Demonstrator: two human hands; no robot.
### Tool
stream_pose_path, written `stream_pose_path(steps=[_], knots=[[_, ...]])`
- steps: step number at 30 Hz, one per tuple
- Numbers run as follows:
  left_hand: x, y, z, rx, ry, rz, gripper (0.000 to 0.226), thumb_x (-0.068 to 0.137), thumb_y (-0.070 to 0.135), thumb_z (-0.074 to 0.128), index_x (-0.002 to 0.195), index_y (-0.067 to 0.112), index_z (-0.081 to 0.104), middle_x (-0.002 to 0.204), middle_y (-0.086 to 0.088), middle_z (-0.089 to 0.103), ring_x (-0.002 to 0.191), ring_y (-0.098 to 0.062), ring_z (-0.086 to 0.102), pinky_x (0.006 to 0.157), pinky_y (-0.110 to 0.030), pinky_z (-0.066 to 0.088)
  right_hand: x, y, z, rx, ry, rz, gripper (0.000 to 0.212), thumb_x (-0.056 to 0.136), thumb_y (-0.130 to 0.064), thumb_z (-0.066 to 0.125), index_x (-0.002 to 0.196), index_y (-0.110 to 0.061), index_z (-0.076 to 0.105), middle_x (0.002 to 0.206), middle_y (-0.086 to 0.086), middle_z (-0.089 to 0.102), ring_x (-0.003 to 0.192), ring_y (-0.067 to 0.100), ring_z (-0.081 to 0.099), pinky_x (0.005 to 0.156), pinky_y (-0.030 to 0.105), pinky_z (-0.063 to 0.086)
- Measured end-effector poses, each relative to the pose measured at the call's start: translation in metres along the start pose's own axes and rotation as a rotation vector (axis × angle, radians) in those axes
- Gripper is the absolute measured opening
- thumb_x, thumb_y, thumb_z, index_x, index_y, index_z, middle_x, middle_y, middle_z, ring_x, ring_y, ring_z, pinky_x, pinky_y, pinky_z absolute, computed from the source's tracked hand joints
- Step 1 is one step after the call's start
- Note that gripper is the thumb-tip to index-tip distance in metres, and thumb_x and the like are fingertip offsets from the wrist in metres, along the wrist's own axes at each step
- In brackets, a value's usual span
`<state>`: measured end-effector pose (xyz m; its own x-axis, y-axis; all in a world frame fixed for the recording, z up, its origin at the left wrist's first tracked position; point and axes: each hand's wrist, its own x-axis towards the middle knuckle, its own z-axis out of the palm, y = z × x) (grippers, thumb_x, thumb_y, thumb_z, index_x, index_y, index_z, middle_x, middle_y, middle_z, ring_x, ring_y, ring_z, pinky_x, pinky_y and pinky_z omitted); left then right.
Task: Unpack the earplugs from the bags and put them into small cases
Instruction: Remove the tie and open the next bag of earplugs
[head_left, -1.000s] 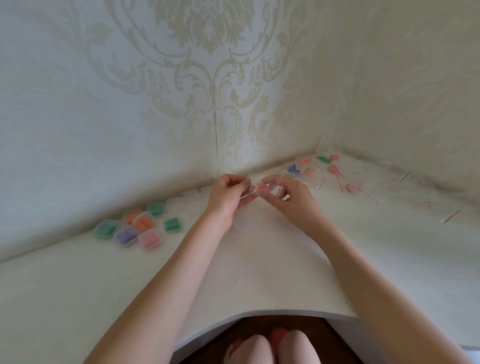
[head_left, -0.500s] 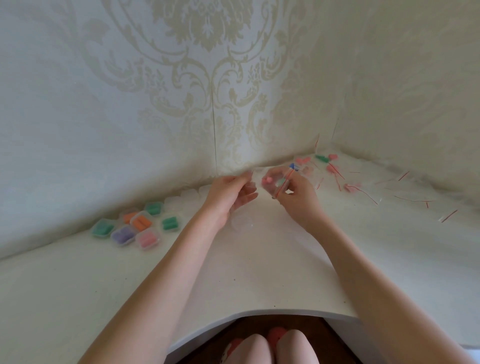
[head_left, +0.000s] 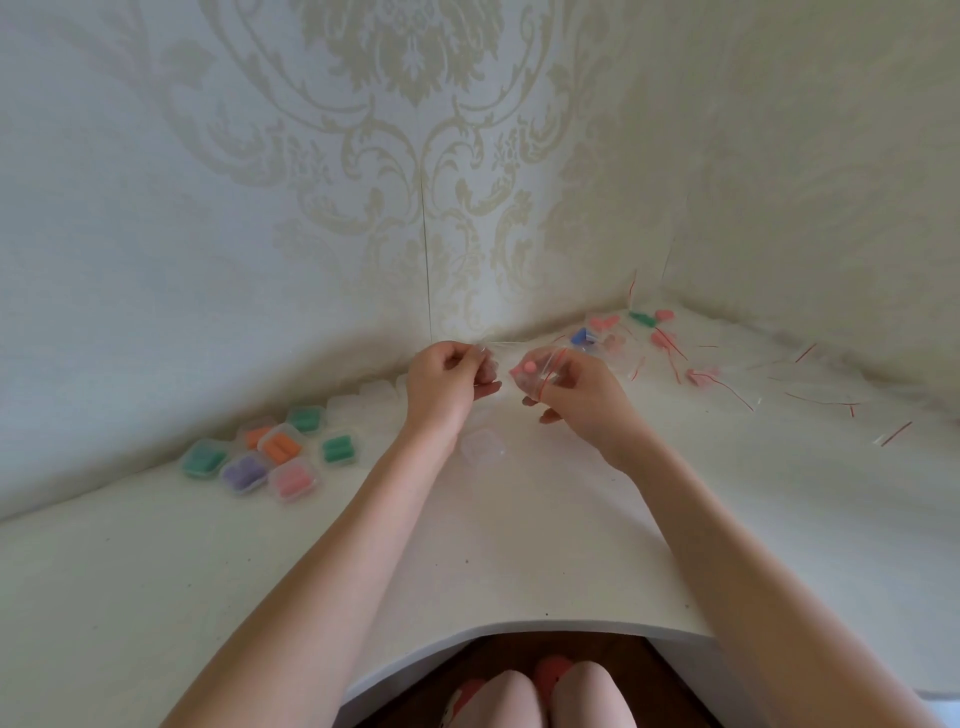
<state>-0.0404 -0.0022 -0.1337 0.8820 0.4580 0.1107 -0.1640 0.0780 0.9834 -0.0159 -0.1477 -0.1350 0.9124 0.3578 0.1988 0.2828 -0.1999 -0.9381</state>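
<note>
My right hand (head_left: 576, 392) pinches a small clear zip bag (head_left: 540, 371) with a red seal line; a pink earplug (head_left: 530, 367) shows inside it. My left hand (head_left: 447, 384) is held just left of the bag with fingers curled, pinching something small and clear, too blurred to name. An open empty clear case (head_left: 483, 446) lies on the white table (head_left: 519, 545) below and between my hands. Both hands hover above the table near the wall.
Several shut cases (head_left: 270, 457) with green, orange, purple and pink earplugs sit at the left. More bags with earplugs (head_left: 660, 338) and empty bags (head_left: 831, 395) lie in the right corner. Empty clear cases (head_left: 374, 392) line the wall. The table's curved front edge is near my knees.
My hands have drawn slightly apart. The right hand has turned the bag with the pink earplug, and the left hand has curled its fingers tighter.
</note>
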Motion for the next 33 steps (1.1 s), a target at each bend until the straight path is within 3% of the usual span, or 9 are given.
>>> stream_pose_path(steps=[8,11,15,18,22,25,29,31,33], knots=[[0.002,-0.004,0.000,0.043,0.049,0.071,0.015,0.094,0.006,0.054,0.082,0.000,0.061,0.068,-0.007,0.060,0.052,-0.002,0.060,0.058,-0.021,0.055,-0.002,-0.006,-0.005,0.310,-0.146,0.214,0.021,0.088,-0.023,0.067,0.103,-0.009,0.064,0.108,0.003,0.068,0.085,0.010,0.067,0.062,0.026,0.053],[0.004,-0.004,-0.002,0.066,0.065,0.081,0.017,0.094,0.008,0.055,0.080,0.001,0.061,0.067,-0.006,0.061,0.054,-0.005,0.061,0.060,-0.027,0.057,-0.004,-0.007,-0.005,0.308,-0.139,0.179,0.027,0.088,-0.020,0.066,0.106,-0.001,0.063,0.110,0.006,0.067,0.091,0.012,0.068,0.063,0.027,0.055],[0.010,-0.002,-0.011,0.018,0.161,0.047,0.018,0.095,0.008,0.053,0.079,0.002,0.058,0.064,-0.006,0.059,0.050,-0.006,0.060,0.056,-0.025,0.056,-0.003,-0.005,-0.010,0.404,-0.075,0.110,0.009,0.093,-0.015,0.059,0.091,-0.007,0.061,0.115,0.005,0.065,0.101,0.016,0.067,0.069,0.031,0.057],[0.017,-0.002,-0.022,-0.036,0.187,0.010,0.020,0.094,0.006,0.054,0.075,0.004,0.058,0.065,-0.008,0.059,0.050,-0.008,0.061,0.054,-0.021,0.054,-0.001,-0.003,-0.013,0.373,-0.028,0.065,0.009,0.093,-0.015,0.058,0.087,-0.009,0.060,0.117,-0.001,0.061,0.107,0.018,0.064,0.075,0.033,0.058],[0.015,-0.003,-0.022,-0.068,0.143,-0.025,0.014,0.092,0.004,0.058,0.078,0.005,0.060,0.069,-0.009,0.063,0.060,-0.015,0.063,0.057,-0.022,0.054,0.001,-0.001,-0.009,0.226,-0.108,0.006,0.006,0.093,-0.010,0.058,0.088,-0.007,0.058,0.132,-0.018,0.050,0.104,0.011,0.063,0.084,0.031,0.057],[0.010,-0.001,-0.016,-0.093,0.094,-0.040,0.006,0.090,0.004,0.060,0.086,0.000,0.062,0.070,-0.009,0.064,0.061,-0.015,0.063,0.058,-0.020,0.055,0.002,0.005,-0.005,0.159,-0.121,-0.050,0.006,0.091,-0.003,0.059,0.093,0.003,0.059,0.120,-0.005,0.062,0.096,0.011,0.065,0.090,0.031,0.054],[0.012,-0.002,-0.016,-0.021,0.052,-0.059,0.017,0.087,0.019,0.068,0.093,0.003,0.065,0.080,-0.007,0.067,0.070,-0.014,0.065,0.068,-0.025,0.058,0.010,0.008,-0.015,0.020,0.146,-0.099,0.009,0.087,-0.002,0.063,0.087,-0.011,0.062,0.087,-0.006,0.068,0.085,0.011,0.064,0.087,0.023,0.051],[0.013,-0.005,-0.021,0.289,0.076,0.108,0.023,0.084,0.030,0.070,0.095,0.010,0.065,0.082,0.001,0.067,0.072,-0.009,0.064,0.072,-0.021,0.054,0.013,0.008,-0.032,-0.065,0.386,-0.118,0.009,0.088,-0.004,0.062,0.089,-0.012,0.062,0.087,-0.003,0.067,0.081,0.009,0.061,0.075,0.009,0.045],[0.008,-0.002,-0.025,0.641,0.040,0.376,0.018,0.083,0.032,0.070,0.092,0.017,0.064,0.078,0.010,0.064,0.070,-0.005,0.059,0.067,-0.015,0.046,0.014,0.012,-0.054,-0.127,0.661,-0.122,0.006,0.090,-0.008,0.060,0.091,-0.014,0.061,0.090,0.001,0.066,0.080,0.008,0.058,0.069,0.005,0.040]])
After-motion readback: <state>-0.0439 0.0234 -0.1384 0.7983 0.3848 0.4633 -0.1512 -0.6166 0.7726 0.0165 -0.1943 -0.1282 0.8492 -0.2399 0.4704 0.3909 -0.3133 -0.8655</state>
